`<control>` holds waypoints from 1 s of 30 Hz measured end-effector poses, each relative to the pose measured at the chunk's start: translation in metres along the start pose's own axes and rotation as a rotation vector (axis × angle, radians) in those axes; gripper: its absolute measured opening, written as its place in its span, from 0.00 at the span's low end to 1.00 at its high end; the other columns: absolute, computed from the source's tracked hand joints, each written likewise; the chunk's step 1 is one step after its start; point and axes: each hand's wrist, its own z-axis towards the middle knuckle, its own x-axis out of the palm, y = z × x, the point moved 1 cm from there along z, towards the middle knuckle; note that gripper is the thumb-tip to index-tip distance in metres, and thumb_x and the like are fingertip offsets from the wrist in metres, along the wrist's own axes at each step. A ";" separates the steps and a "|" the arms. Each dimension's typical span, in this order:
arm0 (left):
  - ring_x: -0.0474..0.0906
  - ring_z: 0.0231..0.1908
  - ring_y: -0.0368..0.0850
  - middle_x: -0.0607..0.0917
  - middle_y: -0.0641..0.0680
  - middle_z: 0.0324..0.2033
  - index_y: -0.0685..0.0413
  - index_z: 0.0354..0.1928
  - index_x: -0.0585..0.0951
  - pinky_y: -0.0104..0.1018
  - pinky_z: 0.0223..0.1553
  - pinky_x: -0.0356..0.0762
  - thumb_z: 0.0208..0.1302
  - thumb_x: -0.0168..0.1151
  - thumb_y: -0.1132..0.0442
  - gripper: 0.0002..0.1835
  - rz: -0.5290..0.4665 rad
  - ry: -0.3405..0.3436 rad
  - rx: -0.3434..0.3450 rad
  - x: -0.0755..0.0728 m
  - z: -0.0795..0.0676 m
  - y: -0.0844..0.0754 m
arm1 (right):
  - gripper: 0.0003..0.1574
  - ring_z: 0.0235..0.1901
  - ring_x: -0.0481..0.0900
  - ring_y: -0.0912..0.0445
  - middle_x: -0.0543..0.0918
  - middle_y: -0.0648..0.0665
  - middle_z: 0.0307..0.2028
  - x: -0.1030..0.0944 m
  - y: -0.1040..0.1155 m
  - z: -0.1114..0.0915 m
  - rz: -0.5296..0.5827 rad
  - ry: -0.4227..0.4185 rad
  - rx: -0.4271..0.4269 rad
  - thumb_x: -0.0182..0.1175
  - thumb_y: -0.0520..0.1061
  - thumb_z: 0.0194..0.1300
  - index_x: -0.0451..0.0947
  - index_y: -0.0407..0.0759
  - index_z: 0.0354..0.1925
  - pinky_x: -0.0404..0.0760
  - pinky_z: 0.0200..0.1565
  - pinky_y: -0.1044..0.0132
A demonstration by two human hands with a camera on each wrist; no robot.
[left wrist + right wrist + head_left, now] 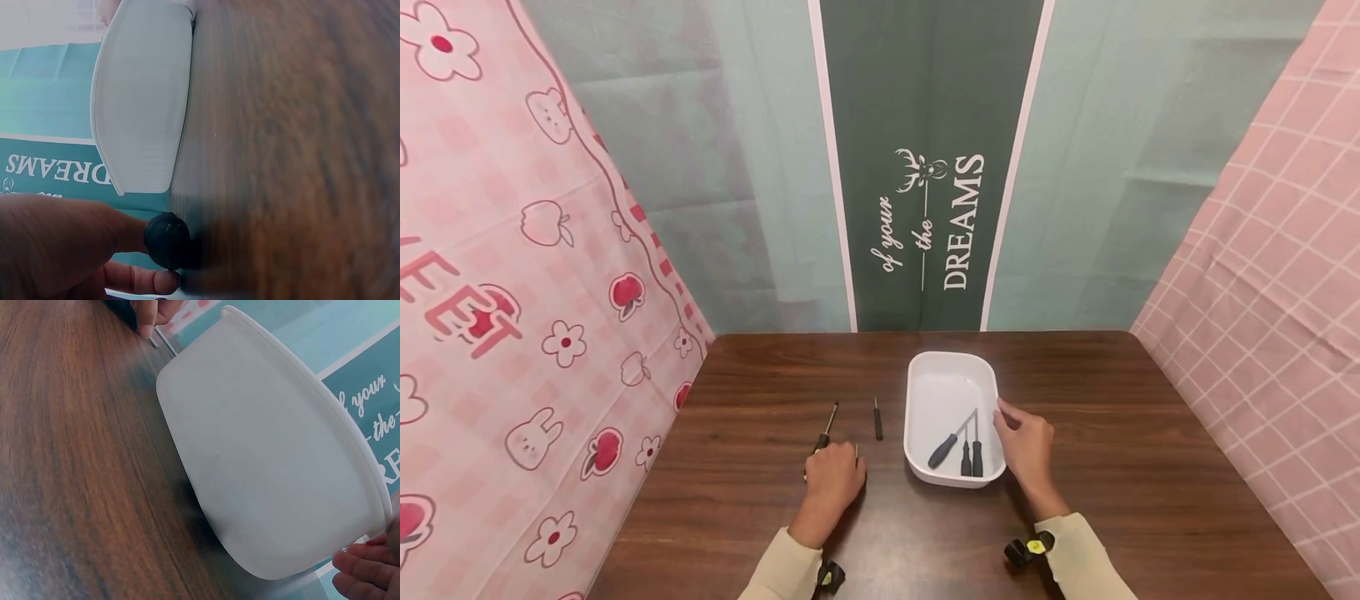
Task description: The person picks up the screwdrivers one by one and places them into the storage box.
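Observation:
A white tray [951, 367] stands on the table with several dark-handled screwdrivers [976, 458] lying inside it. My right hand [1028, 446] holds the tray's right rim; in the right wrist view its fingers [365, 575] lie against the outer wall. Left of the tray, my left hand [837, 482] pinches a screwdriver, whose dark handle end [167, 240] shows between thumb and finger in the left wrist view. Another screwdriver [826, 435] lies partly beneath or beside that hand, its handle mostly hidden. A small black screwdriver [877, 421] lies between left hand and tray.
The brown wooden table [760, 367] meets a green curtain [917, 83] with white lettering at its back edge. Pink patterned cloths hang at the left [565, 342] and right [1262, 275].

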 end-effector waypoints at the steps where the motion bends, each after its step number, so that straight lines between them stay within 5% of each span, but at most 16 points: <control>1: 0.77 0.17 0.52 0.76 0.54 0.13 0.54 0.16 0.77 0.47 0.17 0.71 0.58 0.71 0.51 0.21 -0.001 0.004 0.001 0.000 0.000 0.000 | 0.14 0.49 0.85 0.38 0.86 0.35 0.44 0.000 0.000 0.000 0.000 -0.001 -0.001 0.69 0.37 0.61 0.87 0.37 0.47 0.79 0.48 0.44; 9: 0.76 0.15 0.50 0.75 0.53 0.11 0.52 0.13 0.76 0.46 0.14 0.70 0.56 0.70 0.56 0.19 -0.006 -0.035 0.022 0.001 -0.001 0.001 | 0.14 0.48 0.85 0.38 0.87 0.35 0.43 0.000 0.002 0.000 -0.003 0.002 -0.005 0.70 0.37 0.61 0.88 0.38 0.47 0.80 0.47 0.44; 22: 0.55 0.14 0.40 0.58 0.44 0.09 0.45 0.09 0.62 0.38 0.11 0.58 0.54 0.68 0.61 0.26 -0.019 -0.086 0.052 0.002 0.000 0.003 | 0.14 0.46 0.86 0.39 0.87 0.34 0.42 -0.002 0.004 0.000 -0.003 0.002 -0.032 0.70 0.36 0.60 0.88 0.37 0.46 0.81 0.46 0.44; 30: 0.50 0.15 0.39 0.53 0.43 0.11 0.45 0.11 0.58 0.35 0.13 0.51 0.56 0.66 0.63 0.27 -0.021 -0.102 0.059 -0.002 0.005 0.002 | 0.15 0.48 0.85 0.38 0.87 0.34 0.43 -0.004 0.006 0.000 -0.011 0.014 -0.024 0.70 0.36 0.60 0.87 0.37 0.47 0.80 0.47 0.43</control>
